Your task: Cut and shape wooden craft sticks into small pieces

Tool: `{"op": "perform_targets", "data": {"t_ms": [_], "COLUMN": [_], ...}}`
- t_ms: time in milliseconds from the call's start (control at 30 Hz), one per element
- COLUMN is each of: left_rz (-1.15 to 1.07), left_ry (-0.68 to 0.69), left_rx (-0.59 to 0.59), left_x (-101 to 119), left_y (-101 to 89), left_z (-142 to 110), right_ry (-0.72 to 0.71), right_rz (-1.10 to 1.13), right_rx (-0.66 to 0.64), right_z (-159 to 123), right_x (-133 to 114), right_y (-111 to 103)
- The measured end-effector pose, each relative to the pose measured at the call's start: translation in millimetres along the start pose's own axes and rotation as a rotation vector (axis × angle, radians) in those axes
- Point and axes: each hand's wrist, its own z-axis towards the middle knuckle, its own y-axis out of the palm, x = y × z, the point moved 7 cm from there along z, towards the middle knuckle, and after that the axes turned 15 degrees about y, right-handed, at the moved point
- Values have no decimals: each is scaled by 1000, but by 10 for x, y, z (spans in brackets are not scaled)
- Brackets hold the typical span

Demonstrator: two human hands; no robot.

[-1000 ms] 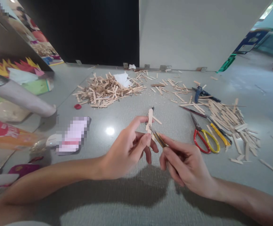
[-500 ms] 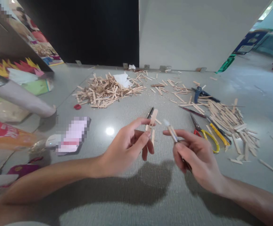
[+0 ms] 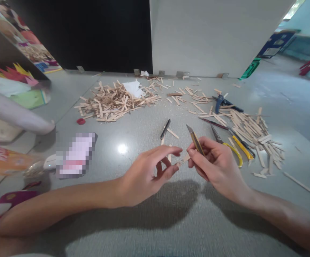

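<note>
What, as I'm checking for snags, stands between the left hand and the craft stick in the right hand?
Nothing visible: the craft stick ends by the thumb tip of the left hand. The utility knife in the right hand points away from the person.

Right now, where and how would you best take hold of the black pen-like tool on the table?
I'd pinch the black pen-like tool mid-shaft from above, coming from its left, fingers across its narrow width. It is slim and lies slantwise on the table; a thin wooden stick lies close on its right, and the left hand is nearer its lower end.
</note>
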Motion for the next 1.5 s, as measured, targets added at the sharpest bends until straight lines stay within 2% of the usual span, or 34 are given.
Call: {"op": "perform_targets", "data": {"t_ms": [100,267,333,600,867,1100,1500], "left_rz": [143,393,441,394,361,323,386], "left_ry": [229,443,505,422,451,441,519], "left_rx": [79,183,187,71,-45,-29,-5], "left_x": [112,238,268,194,152,128,189], "left_y": [-18,-25,-13,9,97,99,96], "left_z": [-36,-87,-97,-82,-66,-89,-101], "right_ry": [-59,-82,-76,-92,-77,-54,-48], "right_rz": [-26,-33,-40,-116,-240,-272,-278], "right_rx": [34,51,42,21,12,-4,-10], "right_z": [-33,-88,-97,-116,-119,-87,-73], "right_x": [-24,-21,-10,9,25,50,54], "right_y": [-7,3,16,58,96,91,97]}}
